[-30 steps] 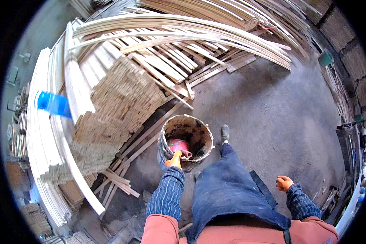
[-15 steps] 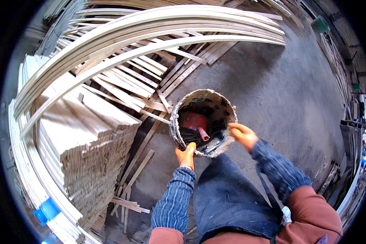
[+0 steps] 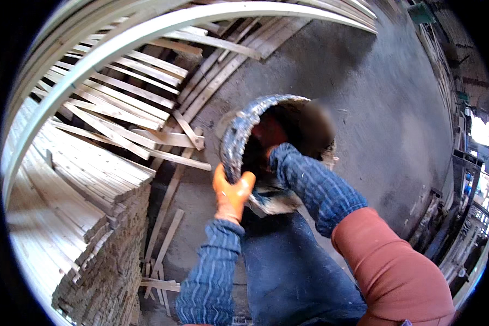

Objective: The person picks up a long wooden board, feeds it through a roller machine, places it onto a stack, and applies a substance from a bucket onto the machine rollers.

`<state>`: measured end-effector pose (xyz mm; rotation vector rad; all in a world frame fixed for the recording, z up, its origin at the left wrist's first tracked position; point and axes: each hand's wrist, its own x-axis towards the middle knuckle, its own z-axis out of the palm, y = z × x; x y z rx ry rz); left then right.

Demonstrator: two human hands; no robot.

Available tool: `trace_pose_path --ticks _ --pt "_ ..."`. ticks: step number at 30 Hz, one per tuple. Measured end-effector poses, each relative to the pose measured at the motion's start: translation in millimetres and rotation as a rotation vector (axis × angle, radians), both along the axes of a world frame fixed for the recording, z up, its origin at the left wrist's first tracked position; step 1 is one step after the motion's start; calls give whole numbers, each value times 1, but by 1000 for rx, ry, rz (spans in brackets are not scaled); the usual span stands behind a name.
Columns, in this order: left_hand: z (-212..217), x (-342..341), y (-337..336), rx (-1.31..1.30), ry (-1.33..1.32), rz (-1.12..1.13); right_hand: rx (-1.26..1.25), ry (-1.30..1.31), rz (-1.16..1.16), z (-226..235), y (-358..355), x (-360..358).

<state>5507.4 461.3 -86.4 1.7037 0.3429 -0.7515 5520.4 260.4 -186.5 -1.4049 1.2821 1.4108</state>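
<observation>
Filling the left half of the frame, a stack of thin pale wooden slats (image 3: 65,217) is lying in layered rows, with long bent wooden strips (image 3: 146,32) arching over it toward the upper right and loose slats (image 3: 168,136) scattered on the grey concrete floor (image 3: 386,108) beside it. Moving toward the centre, the left hand (image 3: 231,193), in an orange glove, is gripping the near rim of a round bucket (image 3: 239,136), its fingers closed over the crusted grey edge. The bucket is sitting at the centre of the frame, tipped so that its dark mouth is facing the person, just beside the loose slats. The right arm, in a blue striped sleeve (image 3: 309,185) over a pinkish-red upper sleeve (image 3: 396,271), is reaching into the bucket's mouth; the right hand is hidden inside, so whether it is open or closed cannot be told. Blue trousers (image 3: 293,271) are showing below the bucket. Along the right edge, dark racks (image 3: 462,217) are lining the floor.
</observation>
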Motion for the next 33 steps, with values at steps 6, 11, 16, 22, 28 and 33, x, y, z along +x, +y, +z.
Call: trace_pose_path --ticks 6,11,16,22,28,33 --pt "-42 28 22 41 184 23 315 -35 -1527 28 22 -14" --pt "-49 22 32 -171 186 80 655 -125 -1901 40 45 12" --pt "-71 29 29 -175 -38 -74 811 -128 -2000 93 24 -7" --pt "-72 52 -10 -234 -112 53 1092 -384 -1969 178 -3 -22" --pt "-55 111 -1 -226 35 37 973 -562 -1812 212 -31 -31" --pt "-35 146 22 -148 -18 -159 263 -417 -874 260 -71 -50"
